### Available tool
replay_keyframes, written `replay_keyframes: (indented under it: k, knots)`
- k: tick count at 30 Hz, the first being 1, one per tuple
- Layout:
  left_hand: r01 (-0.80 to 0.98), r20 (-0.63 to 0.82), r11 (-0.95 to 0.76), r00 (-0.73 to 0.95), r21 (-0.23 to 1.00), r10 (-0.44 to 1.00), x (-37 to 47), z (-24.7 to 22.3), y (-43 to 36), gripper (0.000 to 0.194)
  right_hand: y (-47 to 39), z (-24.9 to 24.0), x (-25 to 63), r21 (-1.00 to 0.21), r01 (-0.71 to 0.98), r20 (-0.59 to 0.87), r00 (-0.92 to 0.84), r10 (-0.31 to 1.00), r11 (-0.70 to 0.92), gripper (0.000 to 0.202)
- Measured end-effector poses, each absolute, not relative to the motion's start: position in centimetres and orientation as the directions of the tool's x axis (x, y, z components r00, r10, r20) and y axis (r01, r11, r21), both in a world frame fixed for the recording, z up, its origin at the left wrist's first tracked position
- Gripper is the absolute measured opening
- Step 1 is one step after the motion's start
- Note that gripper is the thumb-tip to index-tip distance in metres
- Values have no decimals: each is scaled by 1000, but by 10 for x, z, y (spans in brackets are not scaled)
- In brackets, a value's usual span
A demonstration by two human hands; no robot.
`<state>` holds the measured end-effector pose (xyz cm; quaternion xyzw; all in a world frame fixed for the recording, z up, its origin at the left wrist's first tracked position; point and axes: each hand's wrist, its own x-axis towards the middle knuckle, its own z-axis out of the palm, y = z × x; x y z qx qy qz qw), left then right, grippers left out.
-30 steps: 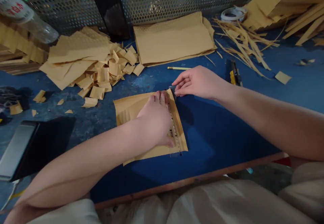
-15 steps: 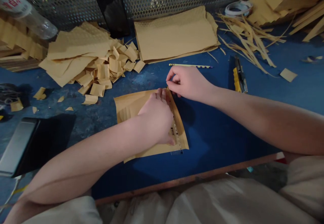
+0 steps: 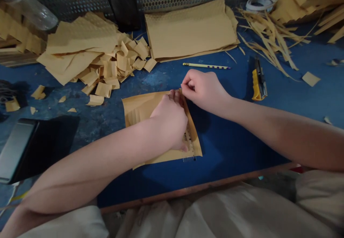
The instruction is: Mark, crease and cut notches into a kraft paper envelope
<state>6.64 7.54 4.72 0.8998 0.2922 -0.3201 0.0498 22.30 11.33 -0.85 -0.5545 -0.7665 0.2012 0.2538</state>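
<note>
My left hand presses down on a clear ruler, which lies along the right side of a tan paper sheet. Its fingers point away from me and its thumb rests near the ruler's lower end. At the sheet's upper right corner, my right hand is closed in a pinch; whatever sits between thumb and forefinger is too small to make out. Beyond the right hand lies a pale pencil with dark spots.
Cut paper squares and larger sheets lie at the back left, a paper stack at the back. Thin strips, a tape roll and a yellow cutter are at the right. A phone lies left.
The camera view has shifted slightly. My left hand still presses the ruler on the sheet, and my right hand remains pinched by the sheet's upper right corner.
</note>
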Motion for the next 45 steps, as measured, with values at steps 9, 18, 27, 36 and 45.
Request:
replay_keyframes:
  k: [9, 18, 27, 36, 45]
  knots:
    - [584, -627, -809, 606, -67, 489, 70, 49, 79, 122, 60, -5, 223, -621, 732, 113, -271, 956, 281, 16]
    - [577, -635, -814, 605, -65, 480, 71, 49, 78, 121, 43, -5, 224, -606, 757, 94, -238, 967, 246, 15]
    - [614, -603, -788, 610, -52, 515, 72, 46, 79, 128, 42, -1, 219, -571, 788, 68, -232, 970, 229, 17]
    - [653, -562, -757, 621, -15, 546, 67, 41, 74, 138, -20, 3, 221, -504, 796, 61, -354, 933, 335, 13]
    - [657, -566, -754, 626, 11, 537, 66, 40, 77, 126, 21, -2, 222, -557, 798, 65, -235, 970, 231, 14]
